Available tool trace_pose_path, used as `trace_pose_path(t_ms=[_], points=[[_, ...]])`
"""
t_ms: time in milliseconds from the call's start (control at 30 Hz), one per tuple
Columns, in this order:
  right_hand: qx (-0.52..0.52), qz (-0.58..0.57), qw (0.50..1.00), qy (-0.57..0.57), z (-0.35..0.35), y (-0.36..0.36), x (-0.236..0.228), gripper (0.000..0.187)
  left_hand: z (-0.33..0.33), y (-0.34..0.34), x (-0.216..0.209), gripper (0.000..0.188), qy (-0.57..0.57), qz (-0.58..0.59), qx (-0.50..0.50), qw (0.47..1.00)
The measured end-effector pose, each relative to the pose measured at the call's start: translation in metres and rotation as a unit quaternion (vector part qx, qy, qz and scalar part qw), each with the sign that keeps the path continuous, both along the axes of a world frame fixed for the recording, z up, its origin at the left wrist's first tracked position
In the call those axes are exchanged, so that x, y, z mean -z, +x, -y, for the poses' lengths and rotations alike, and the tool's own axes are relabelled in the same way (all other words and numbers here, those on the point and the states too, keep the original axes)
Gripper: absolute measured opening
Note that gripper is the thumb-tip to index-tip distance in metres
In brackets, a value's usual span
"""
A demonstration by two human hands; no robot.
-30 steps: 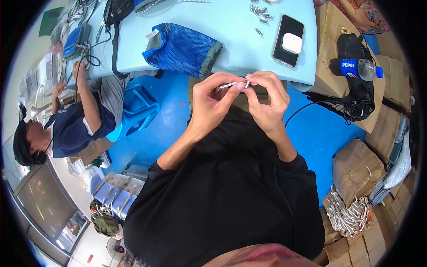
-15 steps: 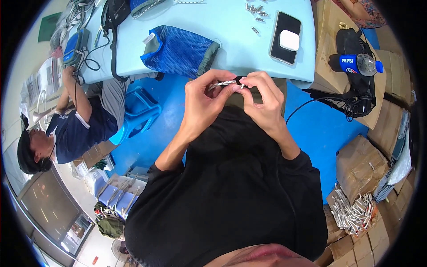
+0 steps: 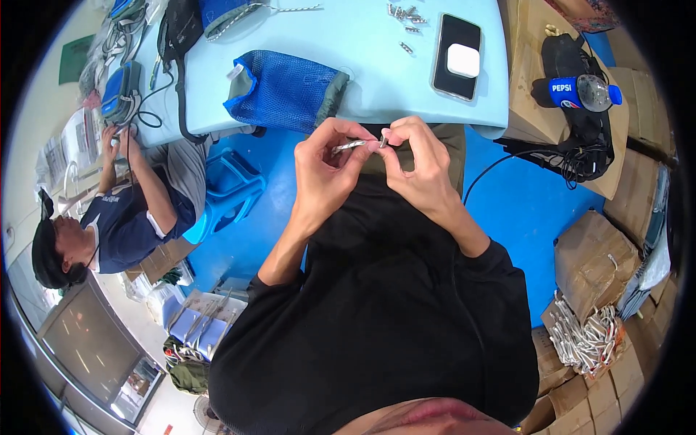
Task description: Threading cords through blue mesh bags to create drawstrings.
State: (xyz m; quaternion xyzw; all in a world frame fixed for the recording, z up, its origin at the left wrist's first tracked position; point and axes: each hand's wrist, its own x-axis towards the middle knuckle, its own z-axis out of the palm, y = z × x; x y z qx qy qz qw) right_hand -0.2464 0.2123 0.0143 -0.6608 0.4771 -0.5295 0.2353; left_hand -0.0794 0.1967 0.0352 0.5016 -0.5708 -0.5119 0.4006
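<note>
In front of my chest, just off the table's near edge, my left hand [image 3: 321,172] pinches a white and dark patterned cord [image 3: 349,146] between thumb and forefinger. The fingertips of my right hand [image 3: 422,170] close on a small silvery metal piece [image 3: 383,139], held upright at the cord's tip. Whether the cord runs into the metal piece is hidden by the fingers. Beyond my hands a blue mesh bag [image 3: 286,90] lies on the table near its edge. Several similar small metal pieces [image 3: 412,30] lie loose farther back.
On the light blue table [image 3: 377,90] lie a black phone [image 3: 455,83] with a white case [image 3: 464,60] on it, and pouches at the left. A bottle [image 3: 591,93] stands among cardboard boxes [image 3: 598,264] at right. A co-worker [image 3: 138,217] sits at left, hands near a blue pouch [image 3: 122,90].
My fingertips have drawn closer together around the cord's tip and the metal piece. The view has shifted slightly. The co-worker's hands have moved beside the pouch.
</note>
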Motion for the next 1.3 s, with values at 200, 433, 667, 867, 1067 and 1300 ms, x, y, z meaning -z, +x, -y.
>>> trace_pose_path(t_ms=[200,433,667,867,1067,1300], points=[[-0.010,-0.013,1.000,-0.017,-0.002,0.003,0.005,0.031,-0.006,-0.001,-0.004,0.016,-0.014,0.054,0.007,0.998],[-0.006,-0.015,1.000,-0.023,-0.001,0.003,0.009,0.024,-0.005,-0.005,-0.002,0.019,-0.007,-0.018,-0.026,0.999],[-0.005,-0.017,1.000,-0.015,-0.002,0.004,0.009,0.022,-0.003,-0.001,0.000,0.021,0.021,-0.037,-0.009,0.999],[0.002,-0.025,0.999,-0.037,-0.002,0.002,0.009,0.025,0.006,0.001,0.003,0.019,0.072,-0.092,-0.001,0.993],[0.003,-0.020,0.999,-0.029,-0.002,-0.002,0.008,0.031,0.011,0.005,0.005,0.018,0.118,-0.057,0.038,0.991],[0.033,0.001,0.999,-0.022,0.001,-0.007,0.006,0.040,0.007,0.004,0.003,0.022,0.082,-0.115,0.034,0.989]])
